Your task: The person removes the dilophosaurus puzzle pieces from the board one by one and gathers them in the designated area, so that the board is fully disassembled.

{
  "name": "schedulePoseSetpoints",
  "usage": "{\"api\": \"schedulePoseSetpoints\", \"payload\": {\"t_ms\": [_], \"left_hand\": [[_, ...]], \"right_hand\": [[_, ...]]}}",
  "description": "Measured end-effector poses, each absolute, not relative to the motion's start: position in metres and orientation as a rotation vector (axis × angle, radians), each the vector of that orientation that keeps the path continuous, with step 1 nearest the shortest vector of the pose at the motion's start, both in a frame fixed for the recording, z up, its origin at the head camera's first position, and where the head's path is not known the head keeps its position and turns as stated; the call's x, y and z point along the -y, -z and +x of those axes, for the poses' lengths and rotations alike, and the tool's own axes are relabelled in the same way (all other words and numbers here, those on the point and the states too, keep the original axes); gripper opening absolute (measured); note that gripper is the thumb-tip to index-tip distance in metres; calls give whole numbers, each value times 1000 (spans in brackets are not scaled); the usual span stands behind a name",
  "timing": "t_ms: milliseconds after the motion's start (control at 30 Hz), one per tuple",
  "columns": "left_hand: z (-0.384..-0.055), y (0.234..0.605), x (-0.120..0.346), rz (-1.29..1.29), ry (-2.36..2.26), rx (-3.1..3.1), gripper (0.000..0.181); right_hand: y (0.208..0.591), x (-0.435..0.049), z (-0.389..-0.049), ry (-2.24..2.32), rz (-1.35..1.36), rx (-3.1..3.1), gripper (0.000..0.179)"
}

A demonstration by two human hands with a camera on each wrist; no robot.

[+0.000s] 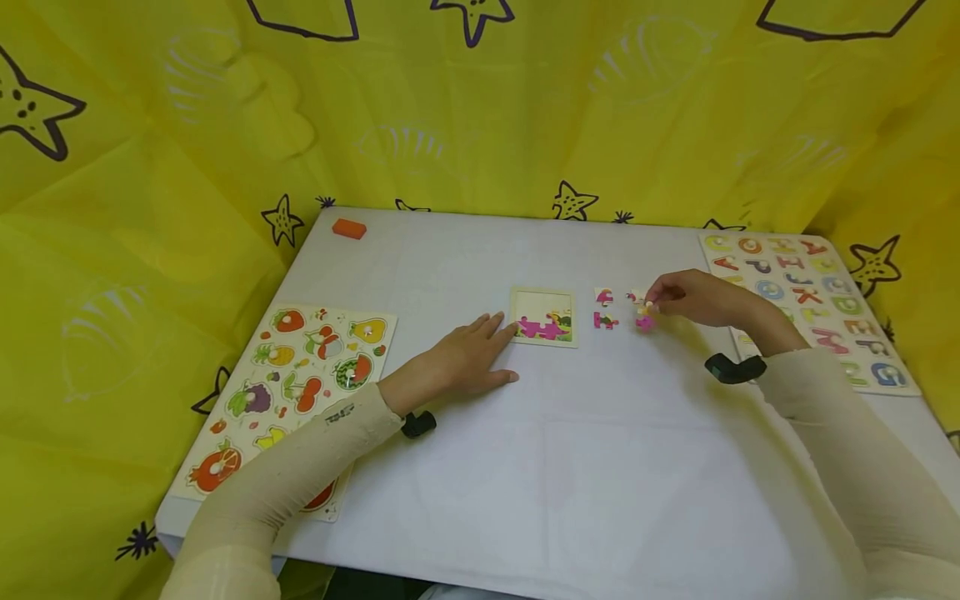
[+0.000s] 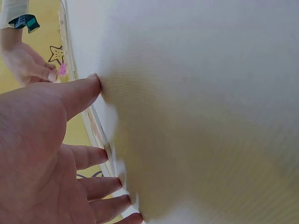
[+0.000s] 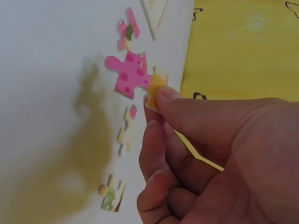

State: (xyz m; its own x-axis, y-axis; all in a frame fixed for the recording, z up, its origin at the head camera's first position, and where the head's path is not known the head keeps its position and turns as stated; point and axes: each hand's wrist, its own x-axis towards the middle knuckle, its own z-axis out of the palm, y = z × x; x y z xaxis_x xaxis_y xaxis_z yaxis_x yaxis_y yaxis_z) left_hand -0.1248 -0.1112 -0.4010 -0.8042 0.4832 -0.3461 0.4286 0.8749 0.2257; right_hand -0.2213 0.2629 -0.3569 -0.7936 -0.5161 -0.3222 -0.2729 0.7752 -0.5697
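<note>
My right hand (image 1: 693, 297) is raised over the right part of the table, pinching a pink spotted jigsaw piece (image 3: 131, 77) with a yellow end between thumb and index finger. Loose jigsaw pieces lie below it: a pink one (image 1: 603, 297), a pink and green one (image 1: 603, 321) and one partly hidden by the hand. Left of them is a small puzzle tray (image 1: 543, 303), its lower part filled with joined pink and green pieces (image 1: 543, 329). With spread fingers, my left hand (image 1: 468, 358) rests on the table, fingertips right at the tray's left edge.
A fruit puzzle board (image 1: 288, 371) lies at the left, partly under the left forearm. An alphabet board (image 1: 810, 312) is at the right, partly behind the right arm. An orange block (image 1: 349, 228) sits at the back left corner. Yellow patterned curtain (image 1: 480, 117) surrounds the white table.
</note>
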Motion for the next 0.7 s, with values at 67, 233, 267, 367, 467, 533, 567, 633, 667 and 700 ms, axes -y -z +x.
{"api": "schedulePoseSetpoints", "payload": {"t_ms": [67,233,267,367,467,533,567,633,667,700], "left_hand": [[-124,401,111,668,-190,-2648,86],[-124,401,112,668,-173,-2655,86],[-124,401,112,670,-172,-2657,85],[-124,401,112,676,-174,-2661,85],[-124,401,112,684,-182,-2659,85],[-124,401,112,693,-180,-2657,85],[-124,401,112,699,-179,-2657,85],[-124,401,112,706,-174,-2657,85],[-124,401,112,709,-171,-2658,85],[-124,401,112,711,-167,-2659,85]], "right_hand": [[361,-267,-221,683,-579,-2487,19],[369,-269,-221,688,-600,-2496,20],[370,-268,-222,692,-598,-2501,19],[375,-266,-222,701,-583,-2518,19],[379,-263,-221,693,-549,-2544,20],[381,-262,-220,681,-530,-2561,21],[382,-261,-220,675,-523,-2567,21],[384,-260,-219,665,-523,-2579,21],[385,-259,-218,661,-523,-2583,21],[386,-259,-218,658,-526,-2588,21]]}}
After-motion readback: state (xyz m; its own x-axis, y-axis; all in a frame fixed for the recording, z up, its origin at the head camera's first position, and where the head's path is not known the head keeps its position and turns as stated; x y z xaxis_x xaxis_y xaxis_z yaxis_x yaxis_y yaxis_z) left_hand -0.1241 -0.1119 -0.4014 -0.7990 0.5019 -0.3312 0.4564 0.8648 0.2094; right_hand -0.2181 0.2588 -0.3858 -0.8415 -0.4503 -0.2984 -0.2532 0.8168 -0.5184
